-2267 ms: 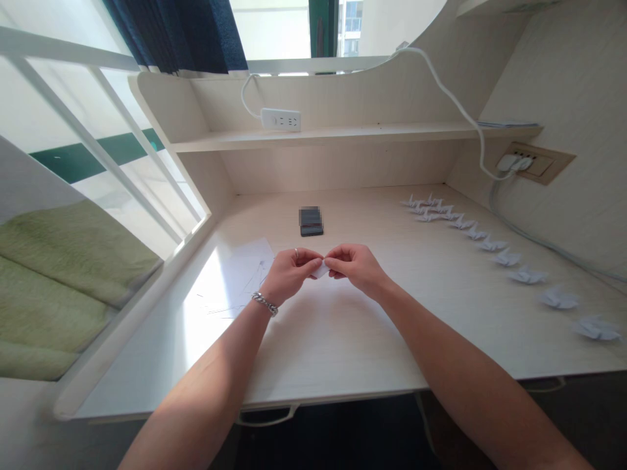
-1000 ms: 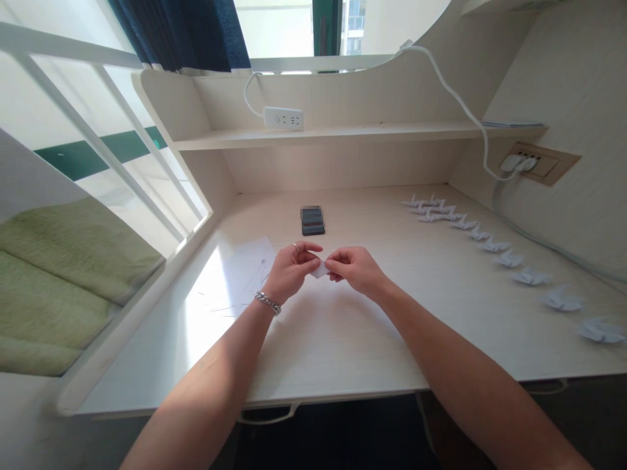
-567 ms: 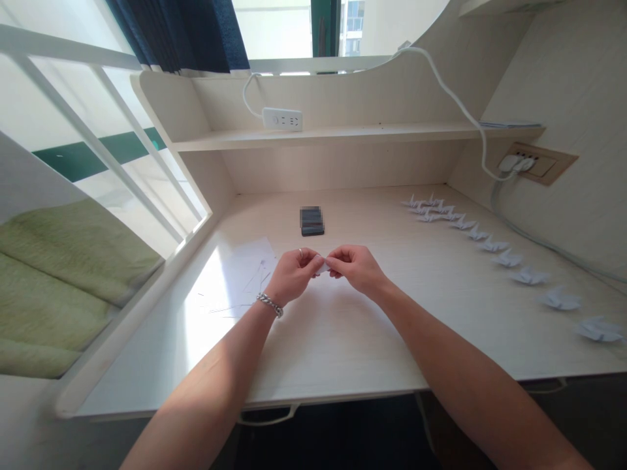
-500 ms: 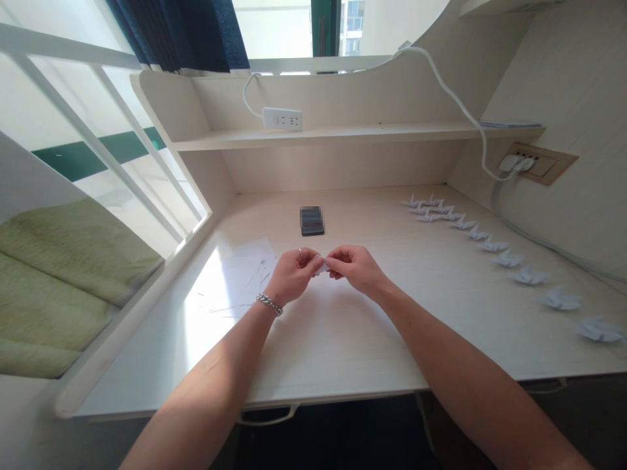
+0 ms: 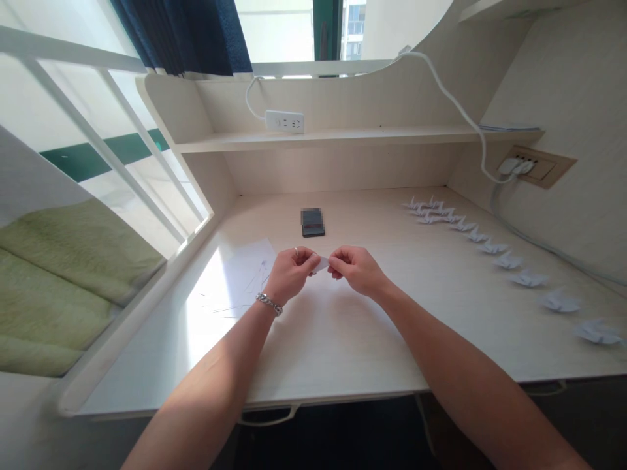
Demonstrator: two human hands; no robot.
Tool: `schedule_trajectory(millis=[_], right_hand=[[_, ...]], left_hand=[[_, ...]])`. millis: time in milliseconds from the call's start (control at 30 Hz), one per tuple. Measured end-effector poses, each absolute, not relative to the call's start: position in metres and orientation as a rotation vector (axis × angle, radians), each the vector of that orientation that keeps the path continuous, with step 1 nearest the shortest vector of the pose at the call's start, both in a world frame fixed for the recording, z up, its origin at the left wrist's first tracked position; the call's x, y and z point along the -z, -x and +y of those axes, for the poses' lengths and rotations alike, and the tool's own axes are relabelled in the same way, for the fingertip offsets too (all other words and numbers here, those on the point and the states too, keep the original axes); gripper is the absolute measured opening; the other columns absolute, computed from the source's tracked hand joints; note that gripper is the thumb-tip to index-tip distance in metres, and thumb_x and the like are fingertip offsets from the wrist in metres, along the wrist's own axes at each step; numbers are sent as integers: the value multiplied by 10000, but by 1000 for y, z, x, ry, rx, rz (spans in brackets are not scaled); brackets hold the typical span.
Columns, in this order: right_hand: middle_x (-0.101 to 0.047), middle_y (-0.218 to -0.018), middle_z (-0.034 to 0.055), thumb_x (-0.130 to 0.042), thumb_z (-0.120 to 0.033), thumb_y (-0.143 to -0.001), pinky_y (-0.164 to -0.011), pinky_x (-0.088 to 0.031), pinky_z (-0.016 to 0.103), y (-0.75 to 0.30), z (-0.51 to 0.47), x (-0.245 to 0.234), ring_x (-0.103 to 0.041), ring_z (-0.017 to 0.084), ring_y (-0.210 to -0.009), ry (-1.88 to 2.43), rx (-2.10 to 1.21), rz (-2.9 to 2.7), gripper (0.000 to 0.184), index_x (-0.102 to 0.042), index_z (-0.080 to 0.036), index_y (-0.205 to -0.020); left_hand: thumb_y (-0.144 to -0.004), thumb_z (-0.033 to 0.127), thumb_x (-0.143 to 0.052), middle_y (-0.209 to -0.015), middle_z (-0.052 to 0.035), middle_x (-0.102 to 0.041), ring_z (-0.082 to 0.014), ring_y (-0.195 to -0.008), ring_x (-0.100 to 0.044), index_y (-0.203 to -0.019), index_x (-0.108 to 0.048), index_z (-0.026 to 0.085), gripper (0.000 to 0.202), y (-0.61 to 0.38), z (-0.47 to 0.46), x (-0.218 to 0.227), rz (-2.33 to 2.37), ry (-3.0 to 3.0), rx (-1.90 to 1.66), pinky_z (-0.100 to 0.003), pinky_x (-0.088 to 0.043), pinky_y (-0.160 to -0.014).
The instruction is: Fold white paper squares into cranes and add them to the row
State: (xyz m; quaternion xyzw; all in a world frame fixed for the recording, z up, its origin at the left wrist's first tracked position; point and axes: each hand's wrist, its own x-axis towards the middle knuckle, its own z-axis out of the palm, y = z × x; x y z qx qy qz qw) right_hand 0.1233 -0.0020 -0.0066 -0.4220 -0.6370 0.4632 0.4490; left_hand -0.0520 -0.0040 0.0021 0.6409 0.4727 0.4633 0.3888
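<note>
Both hands meet above the middle of the pale desk [image 5: 343, 339]. My left hand [image 5: 290, 274], with a ring and a chain bracelet, pinches the left end of a small folded white paper [image 5: 321, 264]. The right end of that paper is pinched by my right hand [image 5: 356, 269]. The paper is mostly hidden by the fingers and is held just above the desk. Loose white sheets [image 5: 240, 277] lie flat to the left of my left hand.
A row of several folded white paper cranes [image 5: 494, 248] runs along the right side of the desk. A dark phone [image 5: 312, 222] lies behind my hands. A power strip [image 5: 285, 121] sits on the shelf, its cable reaching the wall socket [image 5: 519, 164].
My hands stay together on the small paper, with only slight shifts of the fingers. The view has drifted a little.
</note>
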Motion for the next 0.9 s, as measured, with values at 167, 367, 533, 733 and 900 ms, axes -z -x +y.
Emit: schedule_trajectory(millis=[167,367,533,733,900], right_hand=[[-683,-700,53,-631,-303,-763,-586,-518,278,-128,-1,1,-614,140,-602,1046,-1258,-1450,165,-649,-151,-703],[-679,-722,46,-639,-353,-779,-579,-512,263,-129,2,4,-604,130,-610,1026,-1223,-1459,198,-636,-158,-746],[-648,-651,34,-612,-322,-796,-575,-498,269,-124,2,11,-584,125,-572,976,-1147,-1534,194,-615,-155,-697],[-654,-670,40,-618,-342,-790,-593,-517,284,-126,2,8,-592,131,-587,969,-1207,-1498,212,-620,-152,-696],[-666,-727,41,-631,-367,-785,-602,-522,279,-125,-1,5,-608,138,-634,967,-1248,-1461,213,-625,-159,-743]], left_hand=[[-740,344,-684,-579,-18,-609,-119,-560,-535,-697,-652,133,217,53,-5,-6,1219,-1559,-1227,-257,-424,-559],[-729,347,-695,-577,-19,-608,-121,-557,-534,-691,-657,133,221,56,-4,-5,1228,-1540,-1244,-258,-415,-555],[-729,342,-696,-574,-18,-607,-118,-557,-529,-691,-657,131,218,51,-6,-6,1210,-1531,-1229,-258,-417,-560],[-713,334,-708,-582,-16,-614,-117,-556,-540,-696,-657,127,213,50,-7,-8,1193,-1454,-1252,-262,-433,-568],[-718,344,-708,-583,-16,-616,-119,-558,-550,-698,-658,128,223,48,-8,-6,1177,-1448,-1274,-263,-445,-572]])
